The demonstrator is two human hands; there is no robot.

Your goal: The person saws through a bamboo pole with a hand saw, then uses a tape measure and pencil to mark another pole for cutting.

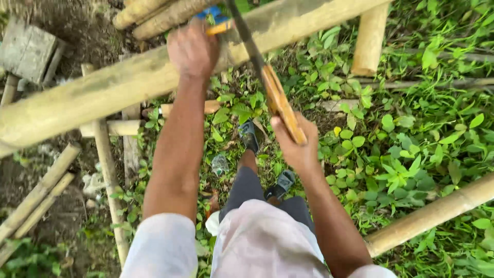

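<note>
A thick bamboo pole [103, 92] runs slantwise across the upper view. My left hand [193, 50] rests on top of it, fingers curled, next to a small blue and orange object [216, 20] that I cannot make out. My right hand [294, 146] grips the wooden handle [282, 105] of a long knife. Its dark blade [246, 36] reaches up and across the pole, just right of my left hand. Below, my legs and dark sandals [249, 135] stand on leafy ground.
More bamboo poles lie about: two at the top [154, 13], a short one at upper right [369, 41], one at lower right [432, 213], several thin ones at left [36, 198]. A grey block [25, 49] sits at upper left. Green weeds [411, 139] cover the right side.
</note>
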